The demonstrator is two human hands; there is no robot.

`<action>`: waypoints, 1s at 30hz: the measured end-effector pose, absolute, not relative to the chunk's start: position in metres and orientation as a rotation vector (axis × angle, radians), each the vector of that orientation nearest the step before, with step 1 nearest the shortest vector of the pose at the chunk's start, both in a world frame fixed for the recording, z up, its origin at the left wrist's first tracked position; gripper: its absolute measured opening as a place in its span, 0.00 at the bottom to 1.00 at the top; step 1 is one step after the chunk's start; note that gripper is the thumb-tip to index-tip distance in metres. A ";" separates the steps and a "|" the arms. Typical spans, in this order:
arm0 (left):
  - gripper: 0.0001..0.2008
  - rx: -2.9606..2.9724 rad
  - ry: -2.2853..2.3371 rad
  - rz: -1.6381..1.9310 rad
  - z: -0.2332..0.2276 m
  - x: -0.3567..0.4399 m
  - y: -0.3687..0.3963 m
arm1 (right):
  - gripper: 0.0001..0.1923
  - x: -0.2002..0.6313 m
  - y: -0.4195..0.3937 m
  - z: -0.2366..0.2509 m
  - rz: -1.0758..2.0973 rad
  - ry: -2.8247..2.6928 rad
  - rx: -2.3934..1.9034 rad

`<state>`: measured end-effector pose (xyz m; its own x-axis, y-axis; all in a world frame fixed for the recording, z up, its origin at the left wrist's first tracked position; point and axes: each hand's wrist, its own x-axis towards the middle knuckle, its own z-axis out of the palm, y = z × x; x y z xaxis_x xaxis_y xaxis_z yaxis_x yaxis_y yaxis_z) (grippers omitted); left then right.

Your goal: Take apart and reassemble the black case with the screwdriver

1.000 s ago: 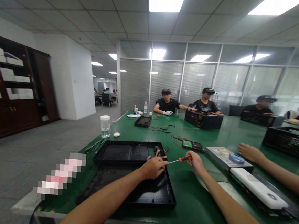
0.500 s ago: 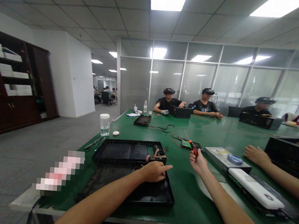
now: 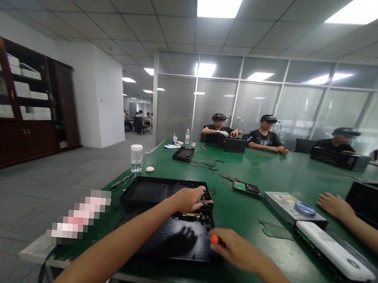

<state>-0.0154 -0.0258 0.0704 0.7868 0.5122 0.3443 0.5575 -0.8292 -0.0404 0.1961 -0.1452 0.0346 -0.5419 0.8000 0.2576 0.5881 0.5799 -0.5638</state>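
Near the front edge of the green desk (image 3: pixel 245 207), my right hand (image 3: pixel 237 251) clenched on an orange-handled screwdriver (image 3: pixel 214 239) beside the black case panel (image 3: pixel 175 238), my left hand (image 3: pixel 187 198) gripping the cable bundle (image 3: pixel 204 198) at the second panel's (image 3: pixel 149 190) corner, open green surface to the right, no lettering I can read.

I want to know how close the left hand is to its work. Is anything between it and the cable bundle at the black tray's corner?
Nothing visible does: the left hand already rests on the cable bundle at the corner of the far black tray. The right hand holds a screwdriver at the near tray.
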 end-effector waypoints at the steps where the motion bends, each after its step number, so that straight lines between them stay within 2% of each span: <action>1: 0.25 -2.844 -0.933 -0.476 0.072 -0.025 -0.023 | 0.08 0.193 -0.162 0.036 0.517 -2.394 -1.161; 3: 0.28 -2.858 -1.032 -0.420 0.069 -0.045 -0.016 | 0.09 0.190 -0.189 0.036 0.459 -2.453 -1.261; 7: 0.19 -2.983 -1.059 -0.241 0.045 -0.074 0.001 | 0.07 0.192 -0.206 0.030 0.409 -2.455 -1.361; 10: 0.17 -3.149 -1.038 -0.190 0.032 -0.080 0.017 | 0.04 0.192 -0.204 0.026 0.321 -2.451 -1.408; 14: 0.12 -3.140 -1.091 -0.053 0.031 -0.080 0.030 | 0.03 0.193 -0.204 0.024 0.280 -2.478 -1.393; 17: 0.11 -2.998 -0.922 -0.067 0.034 -0.079 0.031 | 0.03 0.197 -0.203 0.017 0.278 -2.473 -1.343; 22: 0.10 -2.868 -0.813 -0.174 0.065 -0.076 0.019 | 0.03 0.202 -0.175 0.001 0.232 -2.422 -1.314; 30: 0.10 -2.953 -0.598 -0.230 0.152 -0.079 -0.060 | 0.12 0.201 -0.069 0.005 0.137 -2.339 -1.212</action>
